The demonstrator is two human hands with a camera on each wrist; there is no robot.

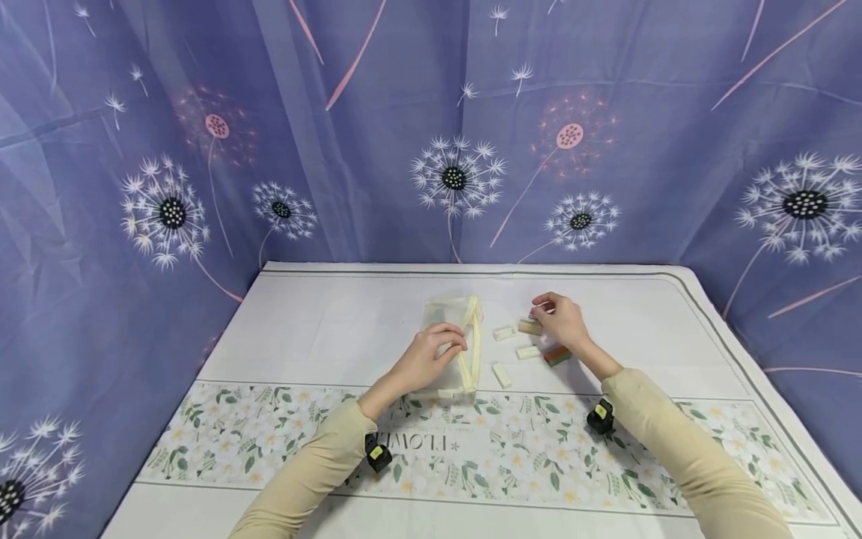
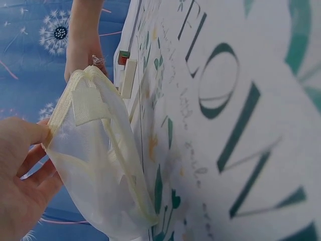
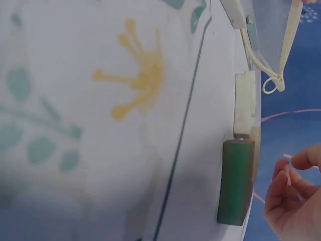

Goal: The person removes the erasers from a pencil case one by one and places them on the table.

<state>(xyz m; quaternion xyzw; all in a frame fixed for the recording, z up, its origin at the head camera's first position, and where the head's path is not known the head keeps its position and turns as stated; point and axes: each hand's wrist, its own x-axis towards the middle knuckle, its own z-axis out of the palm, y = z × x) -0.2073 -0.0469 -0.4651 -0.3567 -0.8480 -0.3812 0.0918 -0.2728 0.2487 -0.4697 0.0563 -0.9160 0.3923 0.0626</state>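
A pale yellow mesh bag (image 1: 441, 311) with a yellow-trimmed opening lies left of some small blocks. My left hand (image 1: 426, 358) pinches the bag's trimmed edge between thumb and fingers; in the left wrist view the mesh bag (image 2: 95, 150) hangs partly lifted. Over the far side of the blocks is my right hand (image 1: 562, 322), fingers bent. In the right wrist view the same right hand (image 3: 296, 201) shows a gap between thumb and finger, with nothing visible held. Under and near it are a tan block (image 1: 530, 327) and a red-and-green block (image 1: 557, 356).
White blocks lie between the bag and my right hand: one (image 1: 503, 333) at the back, one (image 1: 528, 352) in the middle, one (image 1: 501, 376) nearer me. A floral printed band (image 1: 525, 449) crosses the white tablecloth (image 1: 337, 322). A blue dandelion curtain (image 1: 377, 187) stands behind.
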